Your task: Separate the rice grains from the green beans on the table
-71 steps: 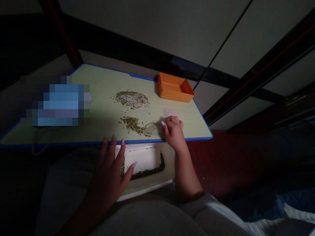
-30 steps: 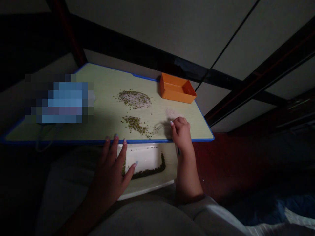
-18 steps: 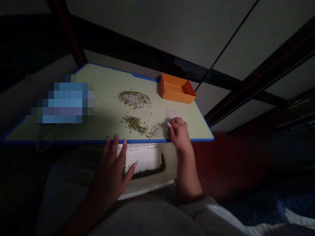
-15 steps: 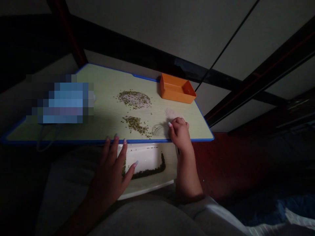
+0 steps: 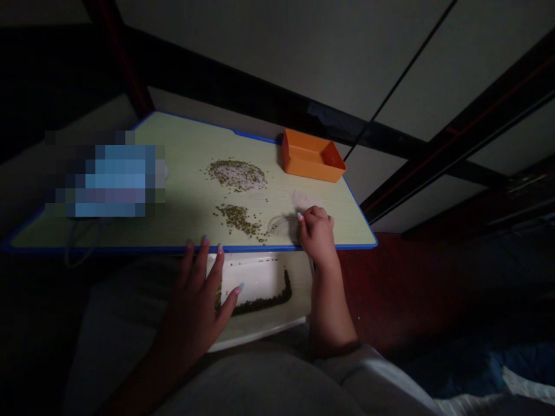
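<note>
My right hand (image 5: 318, 230) rests on the table with its fingers curled together; whatever they hold is hidden. Touching or just beside it is a clear, curved, thin-rimmed thing (image 5: 281, 226), too faint to name. Beyond my knuckles lies a small patch of pale grains (image 5: 303, 200). To the left is a loose pile of green beans (image 5: 240, 221). Farther back sits a pile of pale grains mixed with green beans (image 5: 237, 174). My left hand (image 5: 197, 297) is open, fingers spread, fingertips at the table's front edge and thumb over a white basin (image 5: 260, 332).
An orange box (image 5: 313, 164) stands at the back right of the blue-edged table (image 5: 186, 150). Dark green beans (image 5: 260, 303) line the basin's inner edge below the table. At the left is a blurred-out blue object (image 5: 115, 182) with a cable (image 5: 82, 260).
</note>
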### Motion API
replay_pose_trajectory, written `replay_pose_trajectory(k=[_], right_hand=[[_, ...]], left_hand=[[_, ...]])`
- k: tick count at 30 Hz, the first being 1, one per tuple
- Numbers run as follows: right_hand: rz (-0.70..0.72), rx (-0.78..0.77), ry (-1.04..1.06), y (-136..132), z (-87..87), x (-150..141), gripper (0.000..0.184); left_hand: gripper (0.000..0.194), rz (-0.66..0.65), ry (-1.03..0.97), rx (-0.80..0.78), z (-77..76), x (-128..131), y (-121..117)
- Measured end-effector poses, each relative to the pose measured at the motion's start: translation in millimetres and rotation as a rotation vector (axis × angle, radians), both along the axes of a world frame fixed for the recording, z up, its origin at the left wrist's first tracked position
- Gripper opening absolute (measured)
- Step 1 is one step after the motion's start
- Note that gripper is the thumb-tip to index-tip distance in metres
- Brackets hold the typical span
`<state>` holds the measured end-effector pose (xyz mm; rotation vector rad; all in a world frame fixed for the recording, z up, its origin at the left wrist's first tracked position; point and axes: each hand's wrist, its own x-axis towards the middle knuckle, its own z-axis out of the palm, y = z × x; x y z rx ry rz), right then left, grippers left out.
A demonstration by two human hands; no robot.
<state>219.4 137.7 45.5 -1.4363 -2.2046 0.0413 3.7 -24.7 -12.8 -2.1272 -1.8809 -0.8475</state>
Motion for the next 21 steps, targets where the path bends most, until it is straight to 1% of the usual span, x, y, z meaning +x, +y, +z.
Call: replay_pose_trajectory(k=[5, 21], right_hand=[[0.046, -0.003, 0.03, -0.8, 0.7, 1.0, 0.029], [0.109, -0.029, 0.05, -1.4, 1.4, 0.4, 0.031]], left_hand=[[0.085, 0.006, 0.0, 0.002, -1.1, 0.1, -0.5], [0.086, 0.0, -0.015, 0.0, -0.6, -0.2, -0.4]])
